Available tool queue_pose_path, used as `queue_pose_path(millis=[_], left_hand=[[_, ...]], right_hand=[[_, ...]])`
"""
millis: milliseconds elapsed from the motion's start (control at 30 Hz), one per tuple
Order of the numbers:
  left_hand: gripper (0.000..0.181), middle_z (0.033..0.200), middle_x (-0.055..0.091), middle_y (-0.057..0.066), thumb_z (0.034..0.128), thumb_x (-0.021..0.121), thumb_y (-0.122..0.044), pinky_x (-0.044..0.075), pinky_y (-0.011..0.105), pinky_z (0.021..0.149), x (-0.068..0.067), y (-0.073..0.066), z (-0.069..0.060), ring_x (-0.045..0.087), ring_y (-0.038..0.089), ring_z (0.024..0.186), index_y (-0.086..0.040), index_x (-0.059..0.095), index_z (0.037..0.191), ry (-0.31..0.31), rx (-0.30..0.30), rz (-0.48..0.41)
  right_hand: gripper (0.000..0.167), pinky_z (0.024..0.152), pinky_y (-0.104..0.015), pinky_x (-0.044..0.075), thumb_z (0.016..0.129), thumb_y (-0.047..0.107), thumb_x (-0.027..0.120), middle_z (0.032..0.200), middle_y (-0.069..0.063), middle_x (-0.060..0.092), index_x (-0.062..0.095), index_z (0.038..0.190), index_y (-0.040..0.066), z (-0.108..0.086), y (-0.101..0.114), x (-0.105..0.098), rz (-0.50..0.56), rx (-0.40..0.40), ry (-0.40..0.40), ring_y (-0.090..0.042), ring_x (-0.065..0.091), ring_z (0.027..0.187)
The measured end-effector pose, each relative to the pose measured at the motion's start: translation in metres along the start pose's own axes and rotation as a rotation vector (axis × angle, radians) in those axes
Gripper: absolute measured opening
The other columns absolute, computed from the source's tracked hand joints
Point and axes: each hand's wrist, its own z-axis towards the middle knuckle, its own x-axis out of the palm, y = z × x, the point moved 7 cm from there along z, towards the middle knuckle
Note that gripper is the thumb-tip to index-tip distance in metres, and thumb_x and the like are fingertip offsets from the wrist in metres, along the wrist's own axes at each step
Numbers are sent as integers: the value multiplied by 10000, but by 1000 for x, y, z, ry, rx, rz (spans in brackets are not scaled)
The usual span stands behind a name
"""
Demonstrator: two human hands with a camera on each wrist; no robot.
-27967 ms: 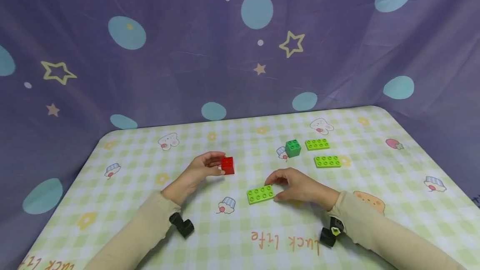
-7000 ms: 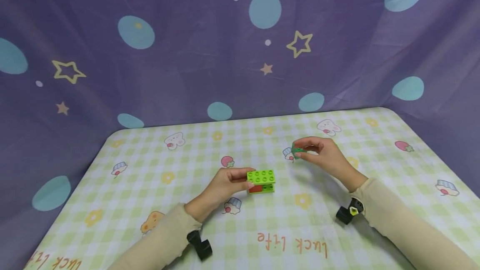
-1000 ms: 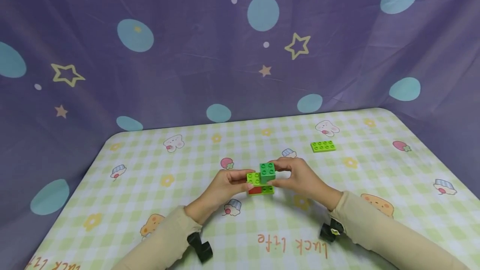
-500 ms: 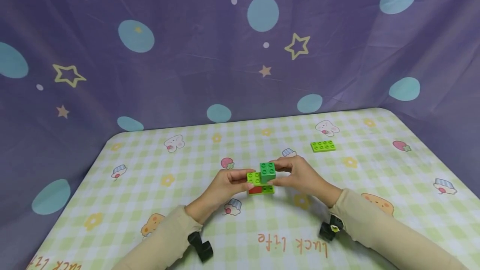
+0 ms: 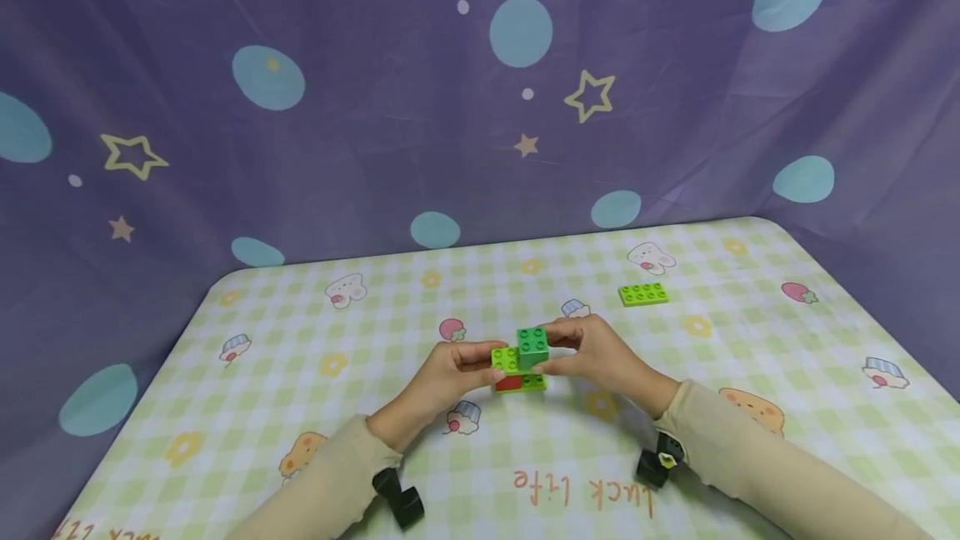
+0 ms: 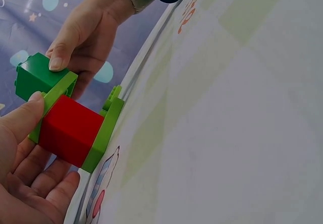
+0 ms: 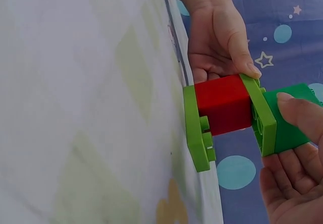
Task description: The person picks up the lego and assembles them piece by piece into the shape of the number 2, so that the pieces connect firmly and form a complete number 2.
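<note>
Orange lettering (image 5: 596,488) is reading "Luck Life", upside down, on the checked cloth of the desk (image 5: 300,394), near side. A second orange print (image 5: 108,532) is running off the lower left edge, only partly legible.

Left grip (image 5: 446,377): grasping the upper light-green plate (image 5: 505,359) by its left end, thumb pressing the near side, fingers reaching round the far side. Right grip (image 5: 600,357): pinching the dark green brick (image 5: 533,347), thumb on the near face, fingers behind.

Dark green brick is sitting over the right half of the upper plate; cannot tell whether it is fully seated. Red brick (image 5: 507,383) is standing under the left half, between that plate and the lower light-green plate (image 5: 534,383), which is lying down at the cloth. To the right of the red brick a gap is opening between the two plates, lower studs showing.

Looks: smooth plastic, both plates thin. Dark green brick is presenting four studs on top, blocky in shape; upper plate is showing four more beside it. Red brick is showing plain, flat sides.

Loose light-green plate (image 5: 643,294), eight studs up, is lying farther back to the right, well apart from the stack. Purple backdrop (image 5: 360,132) with stars and teal spots is hanging behind.
</note>
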Motion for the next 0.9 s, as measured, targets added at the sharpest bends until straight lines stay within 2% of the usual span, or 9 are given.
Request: queue_pose_path(millis=[267,467,600,733,900], left_hand=[[413,1143,643,202,850,693,-72,530,224,769,0,-1,0,666,144,939,45,593,1233,2,-5,16],[411,1126,653,195,844,699,-72,527,208,746,0,0,-1,666,123,916,38,601,1228,-15,-22,27],[407,1120,658,188,842,702,-75,525,205,743,0,1,-1,665,119,914,30,608,1224,-22,-29,34],[406,1118,660,186,842,703,-76,525,205,742,0,1,-1,664,114,911,25,610,1224,-20,-32,39],[403,1118,660,186,836,708,-71,523,196,728,-1,0,-1,658,86,890,27,616,1216,-31,-31,54]], right_hand=[[388,890,-389,500,759,114,790,1027,-104,694,680,1111,-6,0,-1,0,-16,1,1,-182,655,931],[386,908,-365,491,776,38,759,1068,-137,671,651,1139,-36,-2,-1,2,27,-24,30,-216,646,968],[414,925,-347,482,773,52,766,1102,-139,668,640,1158,-31,-4,-2,-1,52,-24,48,-182,642,1003],[412,935,-316,475,779,73,765,1126,-155,661,637,1156,-34,-6,-8,-14,45,-4,45,-185,624,1041],[387,920,-309,482,796,53,744,1134,-191,650,629,1145,-66,-10,-16,-42,13,-1,-2,-255,614,1060]])
